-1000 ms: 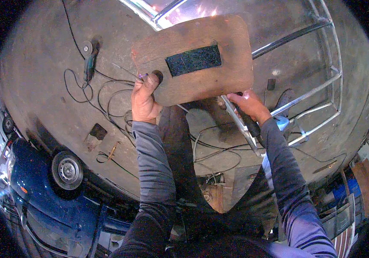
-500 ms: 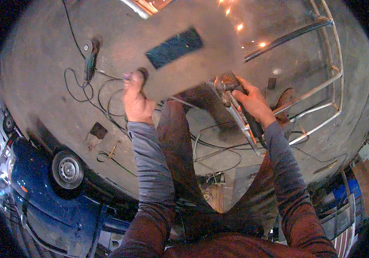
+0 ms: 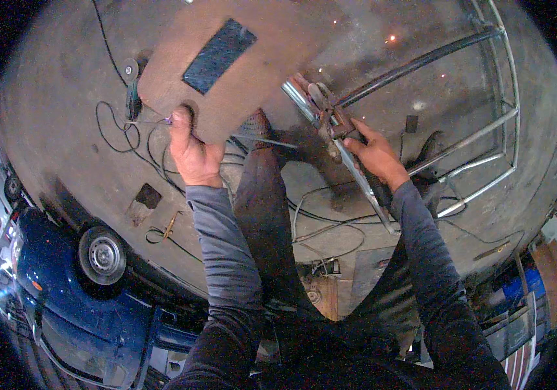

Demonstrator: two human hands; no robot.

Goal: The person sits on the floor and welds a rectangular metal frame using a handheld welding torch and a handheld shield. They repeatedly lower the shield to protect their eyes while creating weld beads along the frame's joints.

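My left hand is closed on the near edge of a broad brown hand-held welding shield with a dark rectangular window. A thin metal rod runs partly behind the shield; whether that hand also grips it is hidden. My right hand is closed round a dark-handled tool with a worn brown head; its exact kind is unclear. The head lies over a bright metal tube, near where the tube meets a dark tube of a welded frame. Orange sparks show beyond.
Silver frame tubes stretch along the right. An angle grinder with its cord lies at far left. Black cables cross the concrete between my legs and leftward. A blue vehicle stands at lower left, panels at lower right.
My left hand and the shield have moved left, and the shield has turned, uncovering the tube end and tool head. My right hand has shifted slightly. The sparks are fewer and the warm glow has dimmed.
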